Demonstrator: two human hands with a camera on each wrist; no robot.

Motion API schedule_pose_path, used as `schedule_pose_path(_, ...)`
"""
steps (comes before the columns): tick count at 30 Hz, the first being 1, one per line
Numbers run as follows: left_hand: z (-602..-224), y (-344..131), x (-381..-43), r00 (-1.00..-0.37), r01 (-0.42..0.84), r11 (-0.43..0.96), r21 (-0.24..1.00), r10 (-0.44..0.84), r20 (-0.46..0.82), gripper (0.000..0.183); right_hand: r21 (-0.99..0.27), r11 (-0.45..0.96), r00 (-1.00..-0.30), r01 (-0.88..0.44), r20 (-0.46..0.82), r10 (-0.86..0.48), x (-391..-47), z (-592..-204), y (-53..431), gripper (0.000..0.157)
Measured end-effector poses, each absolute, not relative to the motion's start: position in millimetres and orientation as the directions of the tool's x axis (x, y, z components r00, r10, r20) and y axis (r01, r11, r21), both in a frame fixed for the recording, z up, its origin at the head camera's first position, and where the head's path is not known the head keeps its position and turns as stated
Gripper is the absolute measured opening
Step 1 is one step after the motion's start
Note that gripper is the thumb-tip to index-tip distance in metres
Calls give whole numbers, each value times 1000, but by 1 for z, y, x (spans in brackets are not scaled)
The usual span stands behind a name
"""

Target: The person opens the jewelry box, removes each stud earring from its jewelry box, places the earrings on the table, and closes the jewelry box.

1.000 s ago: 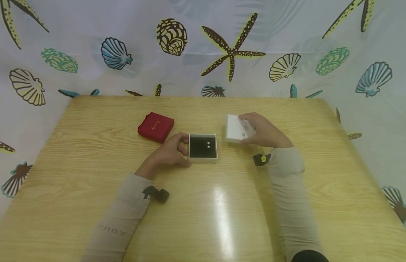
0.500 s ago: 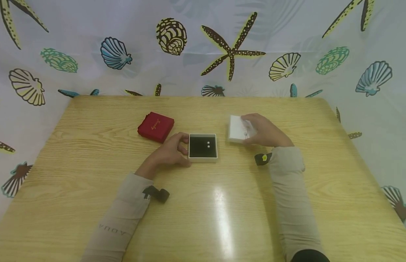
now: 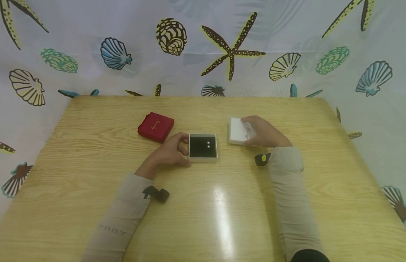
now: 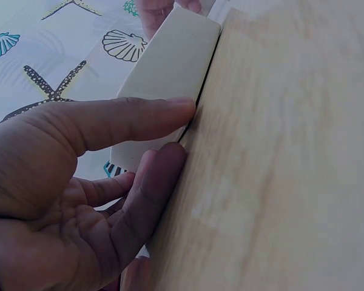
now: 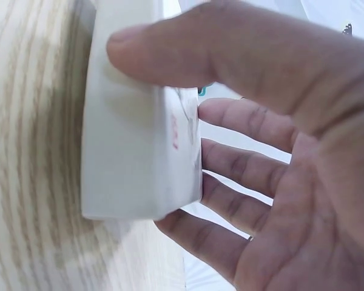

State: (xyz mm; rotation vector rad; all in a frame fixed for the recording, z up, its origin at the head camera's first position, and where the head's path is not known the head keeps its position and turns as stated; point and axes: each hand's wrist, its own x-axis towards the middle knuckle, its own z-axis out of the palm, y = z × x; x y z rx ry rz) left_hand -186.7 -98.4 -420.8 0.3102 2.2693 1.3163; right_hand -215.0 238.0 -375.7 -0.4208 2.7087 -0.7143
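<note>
A small white jewelry box base (image 3: 203, 160) stands uncovered mid-table. On its black insert (image 3: 197, 147) sit two shiny round earrings (image 3: 208, 146). My left hand (image 3: 170, 149) holds the base from its left side, the thumb by the near corner and other fingers at the far-left edge; the left wrist view shows the thumb (image 4: 139, 118) against the box wall (image 4: 176, 60). To the right, my right hand (image 3: 265, 133) grips the white box lid (image 3: 237, 131). In the right wrist view the thumb lies along the side of the lid (image 5: 118, 151), close over the table.
A red box (image 3: 156, 127) with gold "Jewelry" lettering lies behind my left hand. The wooden table (image 3: 203, 211) meets a shell-patterned cloth (image 3: 137, 80) at its back and sides. Each wrist carries a small dark camera (image 3: 158, 194).
My right hand has shifted the lid slightly to the right, then lowered it toward the table. The left hand, the base and the red box have stayed in place.
</note>
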Motion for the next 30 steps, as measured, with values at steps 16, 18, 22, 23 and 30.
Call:
schedule_pose_path(16,-424,-103,-186,-848,-69,494,866,429,-312,86,-520,831,-902,-198,-234,-362,-218,-388,235,85)
schedule_pose_path(18,-423,-102,-187,-850,-65,495,867,428,-308,87,-527,829,-903,-188,-238,-357,-218,-387,236,85)
schedule_pose_path(22,-424,-100,-187,-851,-67,490,869,426,-306,86,-536,825,-905,-179,-240,-351,-218,-387,236,85)
schedule_pose_path(23,-424,-100,-187,-851,-71,487,871,426,-307,86,-535,825,-905,-180,-238,-352,-218,-387,236,85)
schedule_pose_path(30,-422,-98,-187,-846,-85,478,874,429,-316,85,-532,828,-905,-179,-241,-351,-218,-386,238,85)
